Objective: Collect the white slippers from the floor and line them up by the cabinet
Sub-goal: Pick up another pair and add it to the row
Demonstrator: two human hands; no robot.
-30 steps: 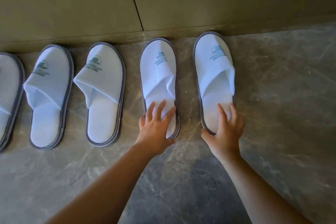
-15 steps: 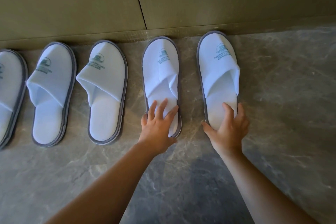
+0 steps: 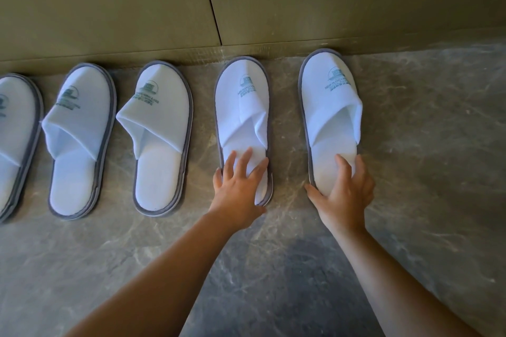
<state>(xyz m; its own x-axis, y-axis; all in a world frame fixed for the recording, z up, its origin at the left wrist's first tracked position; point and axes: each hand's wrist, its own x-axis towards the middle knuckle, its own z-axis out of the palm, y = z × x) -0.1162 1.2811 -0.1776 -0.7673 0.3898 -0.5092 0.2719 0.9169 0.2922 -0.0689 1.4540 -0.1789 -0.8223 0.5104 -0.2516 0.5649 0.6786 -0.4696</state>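
Floor: grey veined stone floor, meeting the base of an olive-brown cabinet along the top of the view; a dark seam runs down between two cabinet panels.
Row: five white slippers with grey-edged soles lie side by side, toes toward the cabinet, heels toward the person.
Far-left slipper: partly cut off by the frame edge.
Second slipper: flat on the floor, printed teal logo on the upper.
Third slipper: just right of the second, apart from it.
Fourth slipper: upper creased down the middle; toe near the cabinet base.
Fifth slipper: rightmost, toe at the cabinet base, well apart from the fourth.
Left hand: fingers spread and nearly straight, lying flat on the heel of the fourth slipper.
Right hand: fingers on the insole of the fifth slipper, thumb along its left edge, gripping the heel.
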